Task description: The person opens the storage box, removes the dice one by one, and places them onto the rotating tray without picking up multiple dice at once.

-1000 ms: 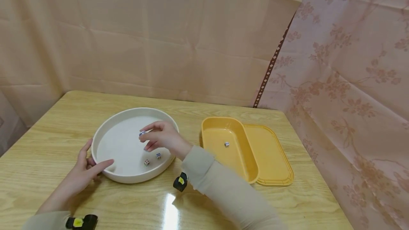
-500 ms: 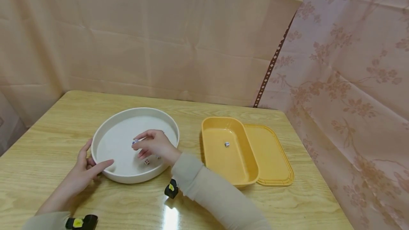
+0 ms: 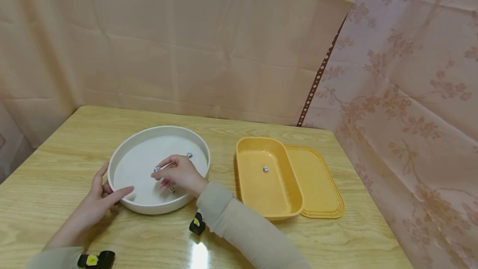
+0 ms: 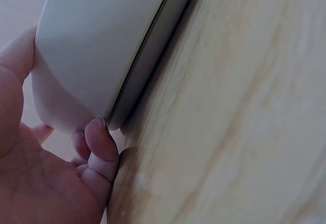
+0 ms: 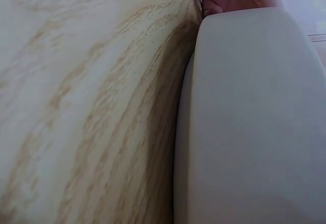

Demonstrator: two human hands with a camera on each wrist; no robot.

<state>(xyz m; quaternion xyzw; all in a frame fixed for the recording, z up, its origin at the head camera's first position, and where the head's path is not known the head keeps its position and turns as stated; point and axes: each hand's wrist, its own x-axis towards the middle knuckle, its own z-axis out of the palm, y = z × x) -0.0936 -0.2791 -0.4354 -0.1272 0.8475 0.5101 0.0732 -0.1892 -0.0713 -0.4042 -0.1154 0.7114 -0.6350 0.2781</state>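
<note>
My left hand (image 3: 98,202) grips the near left side of a round white tray (image 3: 158,209), thumb over the rim. In the left wrist view its fingers curl against the tray's outer wall. Low over the tray's floor, my right hand (image 3: 181,174) pinches a white die with blue dots (image 3: 157,169) between thumb and fingertips. Another die (image 3: 189,155) lies in the tray beyond that hand, and a die with reddish dots (image 3: 171,189) lies partly covered below its fingers. The right wrist view shows only the tray's side wall and part of a hand at the top.
To the right stands a yellow rectangular box (image 3: 249,202) with a single die (image 3: 265,169) inside. Its flat yellow lid (image 3: 317,182) lies beside it, partly under the box's edge. A wooden table (image 3: 149,240) carries everything, with a beige curtain (image 3: 186,53) behind.
My right hand has moved left and nearer to me over the tray, with the pinched die moving along. The die near the tray's far right side has come into sight. My left hand has stayed put.
</note>
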